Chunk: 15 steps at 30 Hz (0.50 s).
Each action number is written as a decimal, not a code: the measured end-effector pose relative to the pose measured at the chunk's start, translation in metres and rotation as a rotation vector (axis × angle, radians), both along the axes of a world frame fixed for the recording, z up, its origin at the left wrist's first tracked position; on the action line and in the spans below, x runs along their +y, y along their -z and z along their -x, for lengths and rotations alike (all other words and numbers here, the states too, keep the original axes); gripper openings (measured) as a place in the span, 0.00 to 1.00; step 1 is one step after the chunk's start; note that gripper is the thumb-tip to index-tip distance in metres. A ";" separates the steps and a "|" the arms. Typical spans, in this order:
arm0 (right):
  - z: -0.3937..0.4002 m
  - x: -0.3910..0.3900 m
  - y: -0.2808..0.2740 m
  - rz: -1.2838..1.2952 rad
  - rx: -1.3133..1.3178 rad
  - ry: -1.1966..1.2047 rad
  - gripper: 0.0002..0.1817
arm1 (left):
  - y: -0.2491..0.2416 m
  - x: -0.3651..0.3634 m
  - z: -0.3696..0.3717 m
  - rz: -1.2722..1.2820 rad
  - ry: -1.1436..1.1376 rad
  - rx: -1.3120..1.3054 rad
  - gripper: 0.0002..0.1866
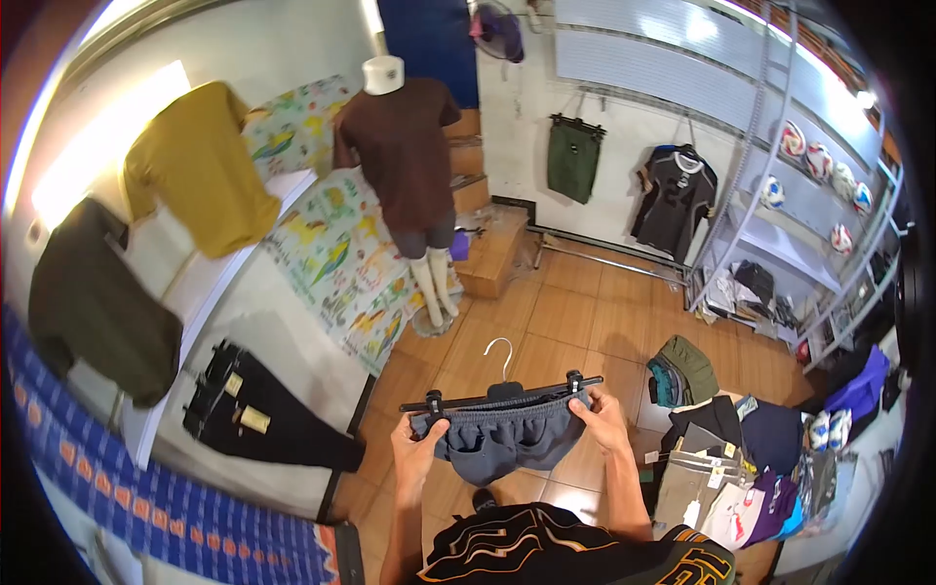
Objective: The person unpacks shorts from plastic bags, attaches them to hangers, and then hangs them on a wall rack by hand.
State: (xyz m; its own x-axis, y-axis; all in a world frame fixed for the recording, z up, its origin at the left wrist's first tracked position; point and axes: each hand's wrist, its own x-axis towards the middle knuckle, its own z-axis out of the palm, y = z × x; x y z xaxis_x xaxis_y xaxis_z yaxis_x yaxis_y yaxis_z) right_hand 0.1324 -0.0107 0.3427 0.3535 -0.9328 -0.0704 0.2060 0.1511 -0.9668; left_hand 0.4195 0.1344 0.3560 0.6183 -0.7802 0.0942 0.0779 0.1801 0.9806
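In front of me I hold up a pair of grey shorts (507, 444) with an elastic waist, clipped to a black clip hanger (504, 392) with a white metal hook. My left hand (419, 444) is closed on the left end of the waistband, just under one clip. The other end is pinched by my right hand (603, 419), close to the second clip. The lower part of the shorts hangs free over the tiled floor.
A mannequin (400, 166) in a brown shirt stands ahead. Black trousers (263, 409) and shirts hang at left. Folded clothes (692, 478) lie in piles at right, below a metal shelf (790, 249) with several balls. Green shorts (573, 161) hang on the far wall.
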 end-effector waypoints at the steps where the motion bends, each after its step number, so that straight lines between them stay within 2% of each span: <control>1: 0.000 -0.004 0.006 -0.010 -0.006 0.045 0.16 | 0.007 -0.018 -0.004 -0.017 0.031 -0.007 0.12; 3: -0.005 -0.020 0.013 -0.013 0.067 0.162 0.13 | 0.009 -0.059 -0.016 -0.040 0.103 0.002 0.11; 9: -0.013 -0.084 0.034 -0.033 0.020 0.384 0.12 | 0.026 -0.188 -0.034 -0.067 0.280 0.031 0.09; 15: -0.010 -0.203 0.054 -0.022 0.009 0.473 0.13 | 0.040 -0.324 -0.039 -0.126 0.341 -0.020 0.10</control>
State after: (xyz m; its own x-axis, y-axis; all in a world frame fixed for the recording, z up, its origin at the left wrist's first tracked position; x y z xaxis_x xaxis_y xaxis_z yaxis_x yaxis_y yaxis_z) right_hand 0.1425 -0.2141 0.2886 -0.1102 -0.9895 -0.0930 0.2488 0.0631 -0.9665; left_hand 0.4584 -0.1893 0.3155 0.3200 -0.9474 -0.0059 0.0932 0.0253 0.9953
